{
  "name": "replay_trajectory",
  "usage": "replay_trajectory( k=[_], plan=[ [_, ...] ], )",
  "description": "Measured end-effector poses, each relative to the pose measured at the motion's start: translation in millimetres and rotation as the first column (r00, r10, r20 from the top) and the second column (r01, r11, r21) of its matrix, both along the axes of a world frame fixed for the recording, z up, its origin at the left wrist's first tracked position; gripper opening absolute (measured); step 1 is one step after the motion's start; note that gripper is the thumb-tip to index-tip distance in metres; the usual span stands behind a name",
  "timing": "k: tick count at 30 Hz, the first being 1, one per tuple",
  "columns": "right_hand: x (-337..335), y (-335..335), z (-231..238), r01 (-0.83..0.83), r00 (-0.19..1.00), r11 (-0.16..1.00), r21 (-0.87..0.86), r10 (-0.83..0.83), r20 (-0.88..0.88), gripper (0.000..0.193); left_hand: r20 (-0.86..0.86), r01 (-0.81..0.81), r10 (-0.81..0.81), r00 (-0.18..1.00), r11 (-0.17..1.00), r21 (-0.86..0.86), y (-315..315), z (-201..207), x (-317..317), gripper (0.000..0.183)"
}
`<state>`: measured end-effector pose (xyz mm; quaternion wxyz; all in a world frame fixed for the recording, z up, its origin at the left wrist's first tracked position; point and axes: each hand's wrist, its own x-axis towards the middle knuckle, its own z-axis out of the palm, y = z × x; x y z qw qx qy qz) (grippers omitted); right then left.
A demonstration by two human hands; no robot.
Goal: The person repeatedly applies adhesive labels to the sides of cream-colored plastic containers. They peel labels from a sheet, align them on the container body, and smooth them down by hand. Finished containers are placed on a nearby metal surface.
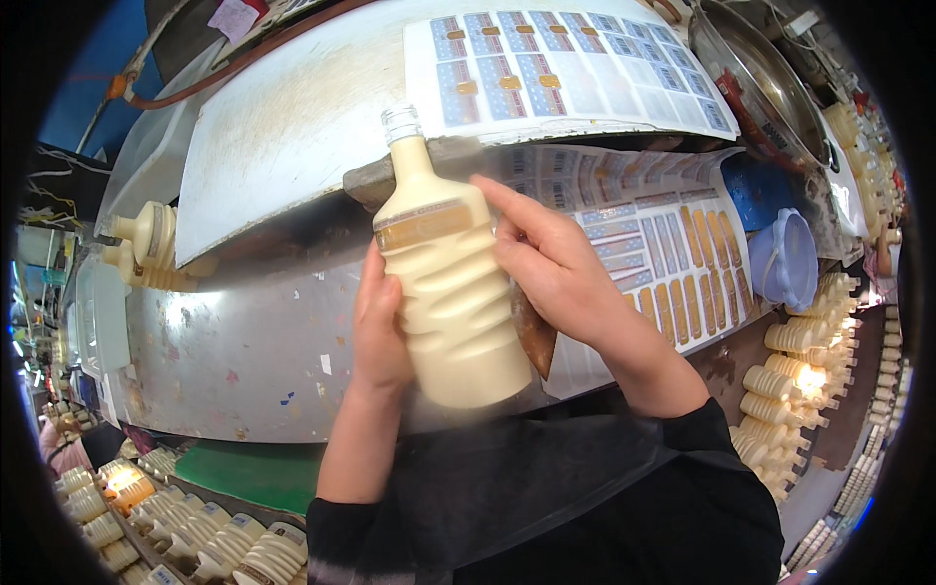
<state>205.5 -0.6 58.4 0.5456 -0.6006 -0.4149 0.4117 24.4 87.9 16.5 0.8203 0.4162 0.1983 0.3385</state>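
Note:
A cream bottle (453, 297) with slanting grooves stands tilted in front of me, its clear threaded neck pointing away. Round its upper body runs a gold-and-grey label band (426, 226). My left hand (378, 327) is closed on the bottle's left side, thumb in front. On the other side, my right hand (551, 253) presses its thumb and index finger against the bottle near the shoulder; its other fingers are partly hidden. A brown, pointed piece (534, 336) shows below the right hand; I cannot tell what it is.
Label sheets (663, 253) lie on the grey worktop (244, 361); another sheet (575, 83) is on the raised white board (292, 88). A lilac bucket (786, 261) and large metal basin (756, 73) stand at right. Many cream bottles (770, 409) crowd both sides.

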Motion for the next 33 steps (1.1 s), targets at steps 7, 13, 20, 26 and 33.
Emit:
replay_trajectory(
  k=[7,13,20,26,33],
  plan=[
    [17,16,-12,0.004,0.994,1.000,0.013,-0.002,-0.112,0.043,-0.226,-0.099,0.147,0.963,0.972,0.211,-5,10,3,0.066],
    [28,31,-13,-0.119,0.991,0.992,-0.042,0.116,-0.062,0.053,-0.226,-0.156,0.170,0.959,0.984,0.081,17,12,9,0.060],
    [19,35,-6,-0.081,0.996,0.990,-0.112,0.085,0.028,0.047,-0.274,-0.139,0.174,0.946,0.980,0.142,18,11,18,0.049],
    [16,35,-4,-0.049,0.999,0.993,-0.107,0.051,0.012,0.045,-0.258,-0.145,0.177,0.950,0.980,0.139,18,15,19,0.044],
    [14,34,-1,-0.034,0.999,0.992,-0.124,0.034,-0.003,0.046,-0.245,-0.135,0.162,0.956,0.983,0.126,18,11,18,0.048]
  ],
)
